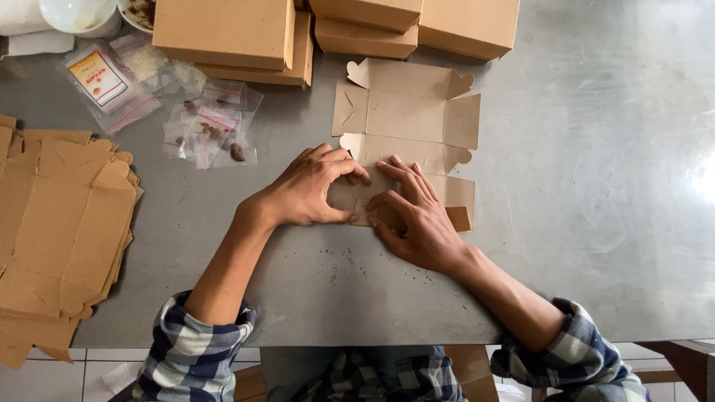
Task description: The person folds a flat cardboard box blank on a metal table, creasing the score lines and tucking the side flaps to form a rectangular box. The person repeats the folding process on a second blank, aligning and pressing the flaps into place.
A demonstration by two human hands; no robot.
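Head view: both hands press on a flat carton (406,126) lying mid-tabletop (596,186). The left hand (309,190) is curled, fingertips pinning its near flap; the right hand (413,216) is spread flat beside it. Flat blanks (59,223) are stacked left, folded boxes (231,33) far.

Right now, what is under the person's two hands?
A flat brown cardboard box blank lies on the grey metal table. The left hand and right hand press its near flaps; the cardboard beneath the palms is hidden.
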